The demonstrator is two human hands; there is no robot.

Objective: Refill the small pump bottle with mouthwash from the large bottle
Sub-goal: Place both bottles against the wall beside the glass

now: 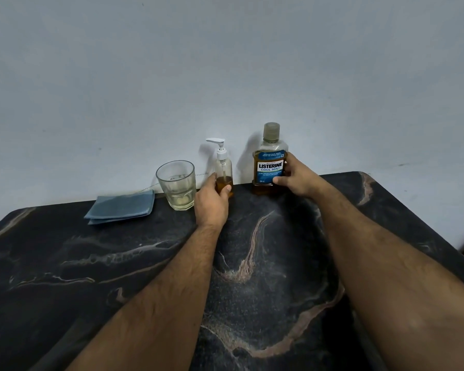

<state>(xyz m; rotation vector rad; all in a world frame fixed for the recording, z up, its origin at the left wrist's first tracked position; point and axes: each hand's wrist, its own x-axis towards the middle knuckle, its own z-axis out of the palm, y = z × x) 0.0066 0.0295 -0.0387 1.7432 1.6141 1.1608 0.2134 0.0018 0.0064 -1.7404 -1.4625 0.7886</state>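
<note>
Two bottles, one glass and one cloth stand on the dark marbled tabletop [265,263], all along its far edge by the pale wall [225,62]. The left hand [210,204] curls round the base of the small clear pump bottle with a white pump head [223,167], which holds a little amber liquid at the bottom. The right hand [296,178] grips the large clear mouthwash bottle with a blue label and grey cap [270,159], just right of the pump bottle and apart from it; both stand upright. Just left of the left hand is the clear ribbed drinking glass [176,184], and further left the folded blue cloth [121,207]. Between and nearer than the hands lies open tabletop.
</note>
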